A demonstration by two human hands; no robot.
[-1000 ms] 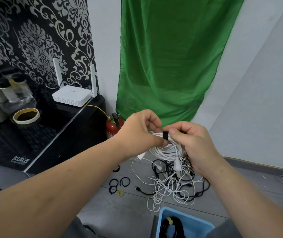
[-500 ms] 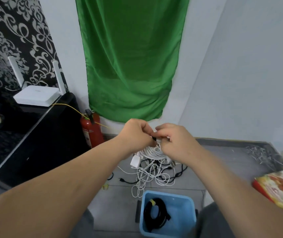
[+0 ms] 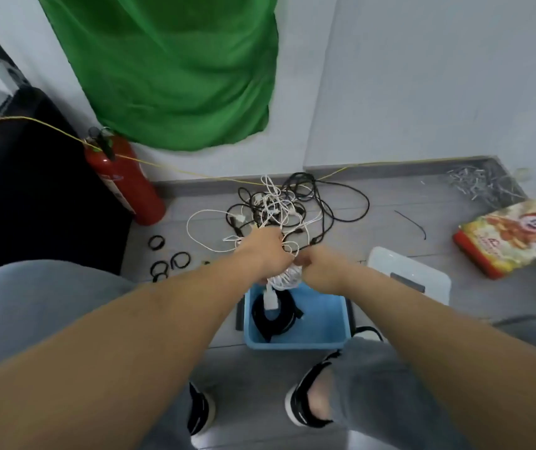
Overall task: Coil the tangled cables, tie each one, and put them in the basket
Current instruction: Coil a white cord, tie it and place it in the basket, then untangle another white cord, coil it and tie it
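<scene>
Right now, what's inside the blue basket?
One coiled black cable lies in the basket. A white plug dangles over it from the white coil that the left hand and right hand hold. They cover the basket's far edge.

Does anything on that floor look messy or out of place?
A tangle of black and white cables sprawls beyond the blue basket; a thin yellow wire runs across the red fire extinguisher; pale scraps litter the far corner.
</scene>
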